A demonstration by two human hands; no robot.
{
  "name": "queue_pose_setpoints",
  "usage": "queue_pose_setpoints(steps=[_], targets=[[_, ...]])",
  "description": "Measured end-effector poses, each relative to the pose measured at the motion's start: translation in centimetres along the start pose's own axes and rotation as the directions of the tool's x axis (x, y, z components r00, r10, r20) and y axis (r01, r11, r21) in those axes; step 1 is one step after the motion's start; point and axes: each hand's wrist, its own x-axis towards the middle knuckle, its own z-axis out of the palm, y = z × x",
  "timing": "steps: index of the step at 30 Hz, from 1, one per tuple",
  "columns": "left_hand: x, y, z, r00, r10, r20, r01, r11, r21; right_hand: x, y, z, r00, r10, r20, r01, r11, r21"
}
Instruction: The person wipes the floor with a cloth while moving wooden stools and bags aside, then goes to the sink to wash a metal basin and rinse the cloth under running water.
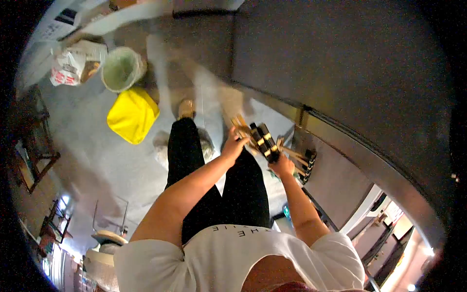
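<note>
Head view has the left hand (236, 145) on the tan end of a bundle (264, 141), the right hand (282, 166) gripping its dark end, presumably so nothing slips loose. Sticks (295, 155) show just right of the bundle, a bench (340, 63) beyond it, a bucket (121, 69) well off left.

This indoor room's exact kind is unclear, perhaps a workshop: ahead and left of the left hand (235, 144), a pale round plastic bucket (119, 69) and red-printed white plastic bag (68, 63) stand on smooth grey flooring (82, 126).
</note>
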Motion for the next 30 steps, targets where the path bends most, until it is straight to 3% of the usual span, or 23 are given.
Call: queue_pose_setpoints(steps=[2,4,8,9,10,11,13,14,15,16,17,19,21,23,24,25,26,29,30], targets=[[-1.1,4.2,-2.3,1.0,0.002,-0.02,-0.001,0.999,0.037,-0.6,3.5,1.4,1.0,-0.009,-0.02,0.009,1.0,0.018],[-0.3,6.1,-4.9,0.979,0.159,-0.124,-0.137,0.976,0.169,-0.7,5.9,3.0,0.998,0.056,-0.033,-0.056,0.998,-0.001],[1.5,7.0,-11.5,0.914,0.381,-0.139,-0.296,0.862,0.412,-0.9,10.9,7.0,0.995,0.104,0.006,-0.103,0.982,0.157],[3.0,6.0,-14.3,0.926,0.369,-0.076,-0.314,0.868,0.384,-0.7,12.1,8.4,0.994,0.106,-0.01,-0.103,0.978,0.183],[0.5,6.3,-14.8,0.895,0.373,-0.245,-0.285,0.9,0.329,-1.3,12.9,9.0,0.992,0.12,-0.026,-0.113,0.974,0.199],[-4.9,8.3,-13.4,0.897,0.337,-0.285,-0.171,0.861,0.479,-1.0,13.8,10.3,0.992,0.121,-0.035,-0.111,0.971,0.214],[-3.5,2.2,-19.0,0.858,0.33,-0.394,-0.219,0.928,0.3,0.9,15.8,13.8,0.995,0.093,-0.04,-0.079,0.962,0.26],[-3.9,-0.5,-22.1,0.844,0.526,-0.106,-0.159,0.434,0.887,2.0,18.1,16.4,0.988,0.08,-0.134,-0.032,0.944,0.33],[-4.4,-3.1,-24.5,0.728,0.657,0.195,0.026,-0.31,0.95,2.4,20.0,17.4,0.989,0.083,-0.119,-0.028,0.914,0.405],[-7.3,-4.8,-24.5,0.857,0.51,-0.078,-0.1,0.313,0.944,1.5,21.1,17.8,0.991,0.086,-0.106,-0.025,0.879,0.476],[-10.0,-6.6,-25.0,0.889,0.305,-0.342,-0.065,0.822,0.565,0.6,22.2,18.1,0.992,0.089,-0.094,-0.024,0.838,0.544],[-15.9,-11.5,-21.6,0.881,0.304,-0.363,0.026,0.734,0.678,1.7,26.2,21.4,0.991,0.083,-0.109,-0.001,0.799,0.601],[-18.8,-15.1,-19.2,0.821,-0.096,-0.563,0.337,0.877,0.342,3.7,30.7,25.2,0.988,0.099,-0.114,-0.001,0.761,0.648],[-19.9,-17.6,-15.8,0.794,-0.322,-0.515,0.531,0.78,0.331,6.7,34.9,29.1,0.99,0.091,-0.109,0.008,0.735,0.678],[-20.2,-13.6,-20.9,0.85,-0.193,-0.489,0.488,0.637,0.597,3.5,28.5,26.4,0.985,0.136,-0.105,-0.03,0.737,0.675],[-21.0,-11.7,-24.3,0.894,-0.209,-0.396,0.433,0.63,0.645,2.6,25.1,25.4,0.986,0.143,-0.087,-0.052,0.757,0.652],[-20.9,-12.3,-23.1,0.922,-0.218,-0.32,0.384,0.611,0.692,3.7,26.7,25.3,0.991,0.133,-0.016,-0.092,0.763,0.64],[-19.7,-11.3,-18.4,0.933,-0.186,-0.307,0.352,0.641,0.682,9.6,31.5,27.0,0.995,0.087,0.056,-0.103,0.779,0.619],[-19.1,-11.6,-17.6,0.942,-0.12,-0.315,0.328,0.537,0.777,11.8,33.1,27.0,0.995,0.095,0.04,-0.1,0.807,0.582]])
